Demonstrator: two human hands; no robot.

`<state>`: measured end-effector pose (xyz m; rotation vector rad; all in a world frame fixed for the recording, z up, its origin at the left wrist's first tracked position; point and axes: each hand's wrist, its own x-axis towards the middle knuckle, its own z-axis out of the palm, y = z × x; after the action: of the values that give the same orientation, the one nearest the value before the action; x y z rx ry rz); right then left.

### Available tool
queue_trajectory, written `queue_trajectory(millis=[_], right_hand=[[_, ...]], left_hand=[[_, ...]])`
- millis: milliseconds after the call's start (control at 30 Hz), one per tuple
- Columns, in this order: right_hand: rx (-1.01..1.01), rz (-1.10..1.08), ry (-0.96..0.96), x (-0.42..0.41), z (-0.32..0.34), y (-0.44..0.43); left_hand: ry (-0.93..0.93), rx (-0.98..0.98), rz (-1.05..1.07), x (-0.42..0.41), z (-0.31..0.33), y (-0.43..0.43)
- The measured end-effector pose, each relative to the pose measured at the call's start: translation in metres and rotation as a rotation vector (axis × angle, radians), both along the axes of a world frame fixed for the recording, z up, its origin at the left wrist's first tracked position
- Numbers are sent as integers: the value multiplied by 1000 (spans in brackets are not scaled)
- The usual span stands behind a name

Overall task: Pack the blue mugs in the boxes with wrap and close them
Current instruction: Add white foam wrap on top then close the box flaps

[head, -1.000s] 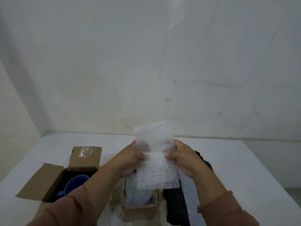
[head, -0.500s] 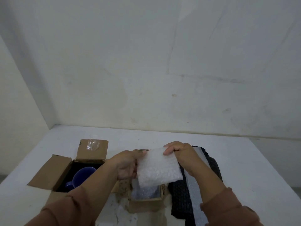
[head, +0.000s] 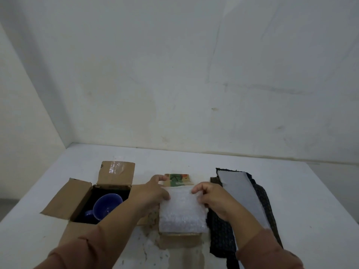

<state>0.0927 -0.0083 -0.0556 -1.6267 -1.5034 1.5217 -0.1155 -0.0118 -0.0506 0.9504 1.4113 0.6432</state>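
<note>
The left hand [head: 155, 193] and right hand [head: 211, 199] each pinch a far corner of the bubble wrap [head: 182, 212], which lies over the middle box [head: 180, 239] on the bench [head: 303, 193]. A blue mug [head: 106, 205] sits in the open left box [head: 64, 199].

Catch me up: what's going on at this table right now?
A person is packing. The left hand and right hand pinch the far corners of a bubble wrap sheet that lies across the top of the middle box. In the left box, flaps open, a blue mug sits with no wrap over it. A dark cloth with a pale strip on it lies to the right. Neither box is closed.
</note>
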Motion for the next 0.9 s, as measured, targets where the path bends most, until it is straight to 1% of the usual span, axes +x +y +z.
queue_trajectory(millis=[100, 167, 233, 300, 367, 467, 533, 600, 667, 700, 767, 833, 900], right_hand=[[74, 50, -181, -8, -9, 0], [140, 93, -340, -16, -14, 1], [209, 142, -521, -24, -18, 3], [299, 201, -731, -28, -20, 4], [344, 250, -852, -29, -21, 5], [365, 303, -936, -30, -24, 4], [465, 343, -1036, -31, -23, -1], [613, 386, -1114, -32, -21, -3], [671, 525, -1144, -34, -17, -3], [643, 626, -1163, -35, -16, -2], [519, 797, -1238, -36, -15, -3], [456, 862, -1305, -36, -18, -5], [469, 861, -1297, -36, -23, -9]], left_hand=[[418, 289, -110, 7, -10, -8], [633, 536, -153, 13, -20, -14], [851, 762, -245, 15, -32, -19], [1026, 869, -384, 13, -39, -21], [1100, 849, -493, 10, -41, -21], [1146, 776, -665, 3, -45, -18], [1193, 747, -779, -1, -47, -17], [1248, 758, -834, -2, -48, -16], [1285, 786, -870, -2, -50, -15], [1298, 803, -886, -1, -52, -15], [1325, 846, -912, -1, -56, -13], [1357, 878, -929, -1, -58, -12], [1383, 882, -941, 2, -60, -10]])
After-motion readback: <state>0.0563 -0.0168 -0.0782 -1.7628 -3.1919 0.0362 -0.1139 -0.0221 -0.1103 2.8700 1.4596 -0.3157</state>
